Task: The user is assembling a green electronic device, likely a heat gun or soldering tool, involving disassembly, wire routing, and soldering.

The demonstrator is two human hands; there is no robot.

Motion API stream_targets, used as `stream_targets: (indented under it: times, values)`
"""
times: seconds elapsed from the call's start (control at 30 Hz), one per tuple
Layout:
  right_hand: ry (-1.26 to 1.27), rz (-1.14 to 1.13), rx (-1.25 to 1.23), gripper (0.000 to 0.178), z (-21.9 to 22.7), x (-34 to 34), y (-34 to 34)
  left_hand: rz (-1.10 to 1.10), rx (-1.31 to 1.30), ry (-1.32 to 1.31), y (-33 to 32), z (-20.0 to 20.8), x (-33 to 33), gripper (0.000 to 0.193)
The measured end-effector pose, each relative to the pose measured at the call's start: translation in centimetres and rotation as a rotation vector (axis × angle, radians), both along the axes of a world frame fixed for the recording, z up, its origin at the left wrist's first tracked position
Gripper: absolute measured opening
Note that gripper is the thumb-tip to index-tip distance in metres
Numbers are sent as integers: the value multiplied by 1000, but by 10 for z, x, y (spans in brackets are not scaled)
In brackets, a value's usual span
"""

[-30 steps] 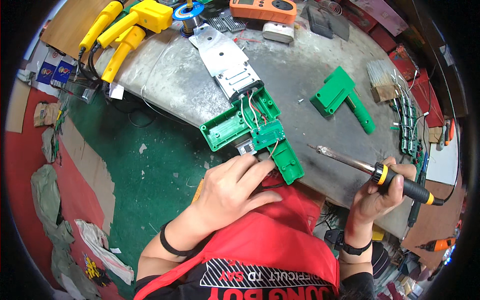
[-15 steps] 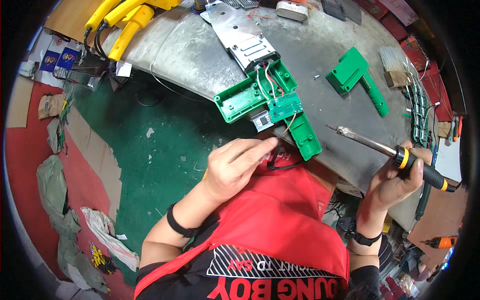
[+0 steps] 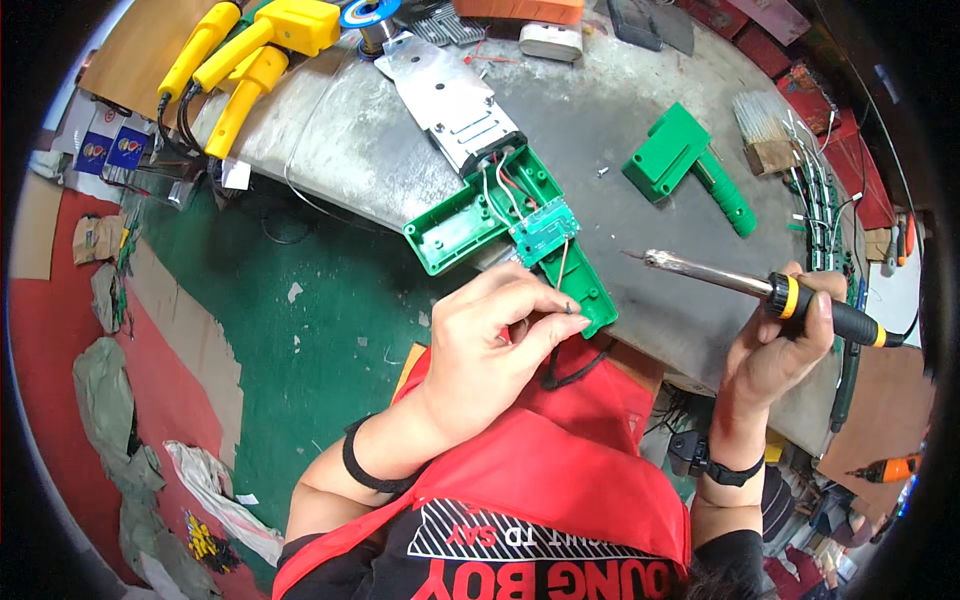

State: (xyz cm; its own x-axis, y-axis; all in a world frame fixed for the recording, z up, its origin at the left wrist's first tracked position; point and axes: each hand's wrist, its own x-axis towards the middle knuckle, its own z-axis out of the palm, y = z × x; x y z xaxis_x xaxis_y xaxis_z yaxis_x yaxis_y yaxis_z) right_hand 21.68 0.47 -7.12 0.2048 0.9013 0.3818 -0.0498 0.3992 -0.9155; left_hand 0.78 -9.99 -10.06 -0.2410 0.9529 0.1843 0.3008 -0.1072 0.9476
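Note:
My right hand (image 3: 782, 345) is closed around the dark handle of a soldering iron (image 3: 715, 272), whose tip points left above the table, apart from the work. In front of me lies an open green plastic housing half (image 3: 448, 232). On it sits a small green circuit board (image 3: 545, 230) with white and red wires leading to a metal blade-like plate (image 3: 450, 105). From the board a thin brownish wire (image 3: 563, 262) runs down toward my left hand (image 3: 490, 345), whose thumb and forefinger are pinched together at its lower end. A black cable (image 3: 580, 374) hangs just below the housing.
A closed green housing with a handle (image 3: 670, 155) and a small screw (image 3: 602, 171) lie on the table (image 3: 590, 110). Yellow handled tools (image 3: 240, 85) and a solder spool (image 3: 372, 22) stand far left. Circuit strips (image 3: 820, 210) are at the right, an orange tool (image 3: 885, 469) lower right.
My left hand has moved up and right, its thumb now pinched against the forefinger by the housing's lower end. The view has shifted slightly. The soldering iron stays in my right hand.

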Motion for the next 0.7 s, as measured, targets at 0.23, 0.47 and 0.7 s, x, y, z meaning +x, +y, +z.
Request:
stream_targets:
  times: [0.23,0.47,0.7]
  values:
    - [36,65,-99,30,0,-4,14,105,-108,-53,5,8,12,15]
    - [104,112,-257,24,-8,-13,32,174,284,500,33,-3,15,20]
    - [106,146,-344,22,-10,-14,39,206,237,577,39,-12,18,22]
